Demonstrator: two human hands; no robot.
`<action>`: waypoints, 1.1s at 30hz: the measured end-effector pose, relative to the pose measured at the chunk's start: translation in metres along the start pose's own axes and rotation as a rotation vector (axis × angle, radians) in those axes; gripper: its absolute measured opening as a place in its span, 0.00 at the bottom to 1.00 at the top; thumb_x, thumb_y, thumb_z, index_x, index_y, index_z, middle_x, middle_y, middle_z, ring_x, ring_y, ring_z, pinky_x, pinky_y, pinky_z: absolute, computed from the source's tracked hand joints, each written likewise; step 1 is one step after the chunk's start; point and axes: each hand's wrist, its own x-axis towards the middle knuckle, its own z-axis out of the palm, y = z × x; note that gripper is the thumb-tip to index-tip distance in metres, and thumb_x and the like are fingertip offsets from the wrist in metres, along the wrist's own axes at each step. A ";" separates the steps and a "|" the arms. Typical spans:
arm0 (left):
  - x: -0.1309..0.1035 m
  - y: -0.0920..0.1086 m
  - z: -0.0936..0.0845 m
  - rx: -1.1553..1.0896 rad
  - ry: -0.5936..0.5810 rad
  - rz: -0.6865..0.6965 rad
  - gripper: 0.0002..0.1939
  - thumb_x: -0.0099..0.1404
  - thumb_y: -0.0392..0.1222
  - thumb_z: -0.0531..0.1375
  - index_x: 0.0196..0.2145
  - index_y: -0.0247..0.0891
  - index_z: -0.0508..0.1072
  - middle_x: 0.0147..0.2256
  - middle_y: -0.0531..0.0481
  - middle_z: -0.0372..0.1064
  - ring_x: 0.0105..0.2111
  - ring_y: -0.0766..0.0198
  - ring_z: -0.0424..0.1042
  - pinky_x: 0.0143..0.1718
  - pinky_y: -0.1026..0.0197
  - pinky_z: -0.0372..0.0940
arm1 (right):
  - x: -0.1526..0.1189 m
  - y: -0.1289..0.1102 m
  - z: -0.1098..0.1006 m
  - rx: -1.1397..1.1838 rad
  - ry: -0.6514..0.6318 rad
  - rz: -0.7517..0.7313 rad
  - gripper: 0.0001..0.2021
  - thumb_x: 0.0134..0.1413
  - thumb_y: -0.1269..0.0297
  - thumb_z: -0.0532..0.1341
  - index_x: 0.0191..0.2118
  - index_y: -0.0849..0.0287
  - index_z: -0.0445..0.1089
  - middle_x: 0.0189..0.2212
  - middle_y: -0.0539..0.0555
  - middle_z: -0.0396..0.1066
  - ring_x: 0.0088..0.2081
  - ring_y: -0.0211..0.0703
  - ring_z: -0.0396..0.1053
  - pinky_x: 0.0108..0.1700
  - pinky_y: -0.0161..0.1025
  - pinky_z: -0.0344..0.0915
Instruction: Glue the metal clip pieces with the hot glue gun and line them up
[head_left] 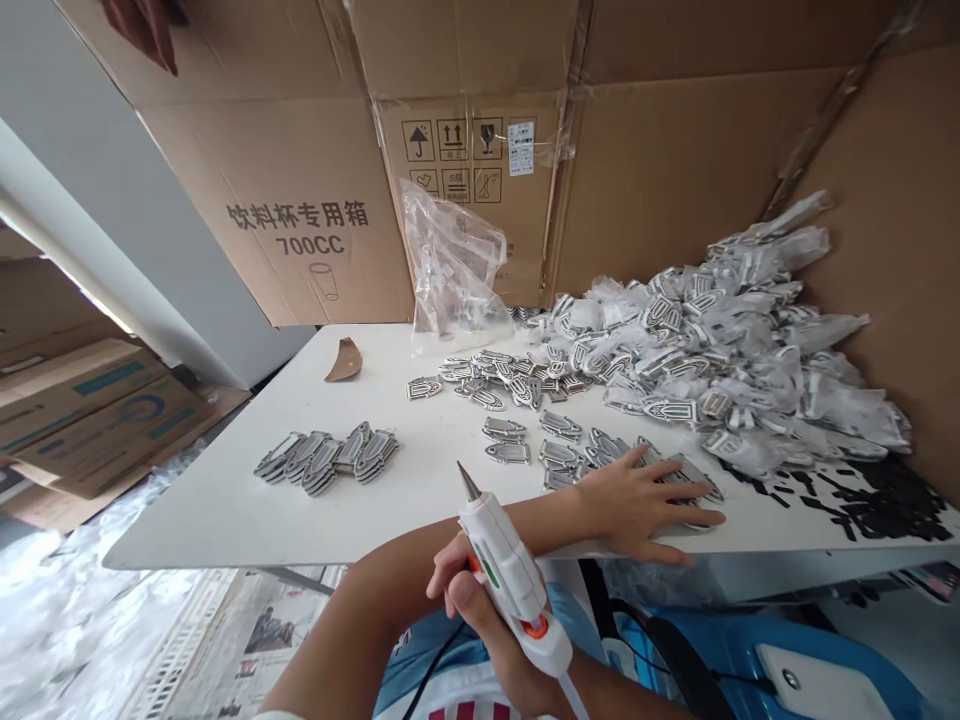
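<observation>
Right hand (487, 610) gripping a glue gun (506, 560) by the table (217, 515) edge, left hand (637, 500) splayed over silvery pieces (561, 453), decent room out left.

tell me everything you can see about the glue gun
The glue gun has a white, plastic-looking body with a green strip, orange parts and a tapered, metal-looking nozzle. It is tilted, nozzle pointing up and left in the picture, in the grip of the right hand. A pale stick shows at its rear end. It overlaps the left forearm in view; whether they touch is unclear, as is whether it is switched on.
</observation>
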 end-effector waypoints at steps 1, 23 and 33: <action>-0.001 -0.001 0.001 -0.019 -0.007 -0.019 0.30 0.78 0.59 0.52 0.69 0.44 0.69 0.71 0.43 0.61 0.70 0.39 0.58 0.65 0.37 0.59 | 0.000 0.000 0.000 0.059 -0.022 0.010 0.10 0.63 0.44 0.66 0.47 0.35 0.78 0.35 0.48 0.81 0.32 0.53 0.76 0.39 0.49 0.75; -0.092 -0.034 -0.043 -0.199 -0.044 -0.014 0.16 0.78 0.41 0.54 0.58 0.44 0.73 0.61 0.45 0.73 0.65 0.52 0.65 0.59 0.50 0.65 | 0.006 0.005 0.013 0.200 0.168 0.135 0.20 0.64 0.40 0.64 0.32 0.51 0.74 0.23 0.50 0.66 0.27 0.46 0.64 0.37 0.45 0.67; -0.120 -0.042 -0.055 -0.145 -0.103 -0.008 0.17 0.75 0.37 0.54 0.58 0.42 0.72 0.62 0.42 0.73 0.67 0.51 0.65 0.69 0.43 0.56 | 0.006 0.008 0.013 0.226 0.155 0.158 0.20 0.67 0.41 0.64 0.31 0.51 0.72 0.26 0.51 0.68 0.29 0.46 0.66 0.38 0.42 0.69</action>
